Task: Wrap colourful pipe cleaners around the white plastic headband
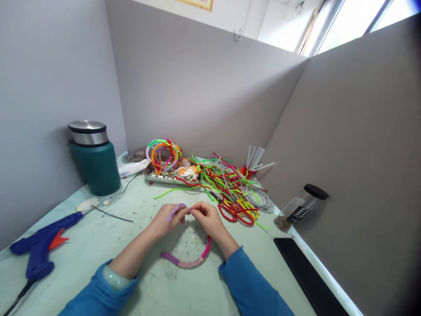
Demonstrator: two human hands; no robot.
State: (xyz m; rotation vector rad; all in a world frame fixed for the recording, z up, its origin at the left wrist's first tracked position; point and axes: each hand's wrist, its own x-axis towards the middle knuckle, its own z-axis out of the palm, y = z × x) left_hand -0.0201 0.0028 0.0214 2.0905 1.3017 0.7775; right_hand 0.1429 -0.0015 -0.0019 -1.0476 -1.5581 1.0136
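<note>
A light purple pipe cleaner (176,210) lies across the fingers of my left hand (167,221), which is closed on it. My right hand (208,219) pinches at the fingertips, meeting the left fingers where a bit of purple shows. Below both hands, a curved fuzzy piece in purple, pale pink and hot pink (191,264) rests on the table. Its hot pink end reaches up beside my right wrist. Scissors with red handles (236,213) lie just beyond my right hand, partly under the heap of pipe cleaners (226,175).
At left are a blue glue gun (49,237) and a green flask (95,164). A metal tray (171,179) holds shells and colourful rings (163,154). On the right are coiled wire (259,199), a leaning jar (301,208) and a black strip (305,272). Grey partitions (204,79) enclose the table.
</note>
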